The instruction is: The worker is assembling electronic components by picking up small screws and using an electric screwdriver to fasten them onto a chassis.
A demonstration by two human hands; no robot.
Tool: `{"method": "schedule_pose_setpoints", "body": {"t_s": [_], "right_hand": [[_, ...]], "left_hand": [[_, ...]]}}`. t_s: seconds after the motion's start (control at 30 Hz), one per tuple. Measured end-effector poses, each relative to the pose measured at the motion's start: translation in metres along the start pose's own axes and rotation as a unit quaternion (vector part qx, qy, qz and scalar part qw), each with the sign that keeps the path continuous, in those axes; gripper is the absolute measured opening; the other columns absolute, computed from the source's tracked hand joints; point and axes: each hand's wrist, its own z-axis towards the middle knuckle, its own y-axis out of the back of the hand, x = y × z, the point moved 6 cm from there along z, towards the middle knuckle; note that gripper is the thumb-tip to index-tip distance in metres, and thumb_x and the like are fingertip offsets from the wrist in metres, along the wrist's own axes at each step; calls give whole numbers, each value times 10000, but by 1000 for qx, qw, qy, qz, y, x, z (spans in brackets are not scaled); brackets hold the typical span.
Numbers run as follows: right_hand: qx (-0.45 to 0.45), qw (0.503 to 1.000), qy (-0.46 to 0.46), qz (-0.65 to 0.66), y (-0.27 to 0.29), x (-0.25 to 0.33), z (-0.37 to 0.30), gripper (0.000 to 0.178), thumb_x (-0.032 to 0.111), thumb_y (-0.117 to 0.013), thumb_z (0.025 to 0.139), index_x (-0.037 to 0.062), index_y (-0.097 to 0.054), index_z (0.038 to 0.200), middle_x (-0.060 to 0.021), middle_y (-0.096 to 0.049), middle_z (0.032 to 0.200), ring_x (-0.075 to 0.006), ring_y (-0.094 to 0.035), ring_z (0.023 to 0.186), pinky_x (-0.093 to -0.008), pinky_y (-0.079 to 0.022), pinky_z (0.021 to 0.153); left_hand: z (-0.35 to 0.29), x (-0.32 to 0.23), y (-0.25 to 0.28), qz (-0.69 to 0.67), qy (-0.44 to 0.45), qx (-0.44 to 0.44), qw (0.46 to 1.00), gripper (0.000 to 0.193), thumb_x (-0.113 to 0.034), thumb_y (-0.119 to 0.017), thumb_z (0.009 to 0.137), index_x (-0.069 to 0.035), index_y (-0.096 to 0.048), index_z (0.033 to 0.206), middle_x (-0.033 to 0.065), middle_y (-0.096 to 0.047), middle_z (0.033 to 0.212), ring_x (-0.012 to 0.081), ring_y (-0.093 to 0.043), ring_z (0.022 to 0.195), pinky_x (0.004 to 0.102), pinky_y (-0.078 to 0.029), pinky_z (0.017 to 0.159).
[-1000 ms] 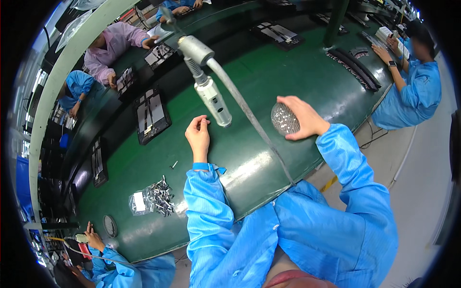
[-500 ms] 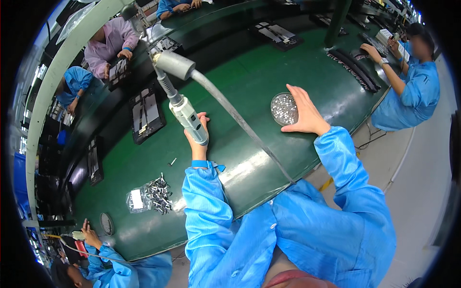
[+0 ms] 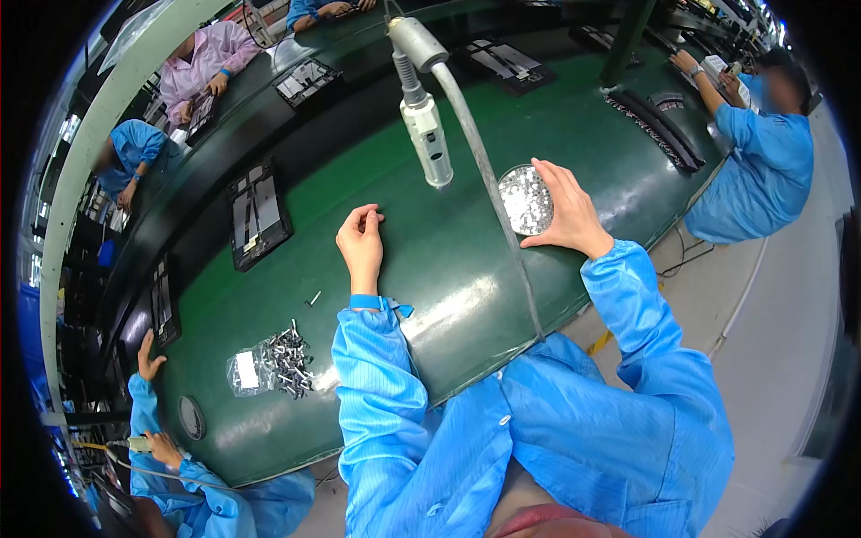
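My right hand point(image 3: 571, 213) grips the rim of a round clear dish point(image 3: 526, 201) of small silvery pieces, fingers on the far side and thumb on the near side. My left hand point(image 3: 360, 247) is over the green table, its fingers curled together. Whatever they pinch, if anything, is hidden or too small to make out. Between and beyond my hands hangs a white electric screwdriver point(image 3: 426, 142), touched by neither hand. Its grey hose point(image 3: 480, 148) runs down in front of the dish's left edge.
A pile of small dark and silvery parts point(image 3: 290, 360) lies beside a clear plastic bag point(image 3: 249, 371) at the left. One small part point(image 3: 313, 299) lies apart. Flat device panels point(image 3: 257, 213) line the far side. Co-workers sit left, right and across; another round dish point(image 3: 191, 418) stands at the near left.
The screwdriver has swung up and right, away from in front of my left hand. My left hand's fingers have curled in. The dish shows its contents more fully. A left-side co-worker's arm has reached out.
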Motion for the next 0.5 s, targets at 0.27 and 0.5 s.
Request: {"method": "schedule_pose_setpoints", "body": {"t_s": [0.27,0.5], "right_hand": [[-23,999,27,3,-5,3,-4,1186,397,-909,415,54,-357,1406,-163,-468,1334,-366,-481,1188,-434,-452,981],[-33,996,83,-13,-1,9,1,1133,435,-884,427,42,-400,1372,-165,-476,1315,-360,-494,1166,-428,-470,951]], "left_hand": [[1,3,0,-5,9,-1,1000,143,-75,-588,900,8,-682,969,67,-695,781,100,-621,708,239,-478,638],[1,4,-1,-1,7,-4,1000,141,-76,-593,897,11,-681,966,67,-694,780,99,-618,700,240,-477,634]]}}
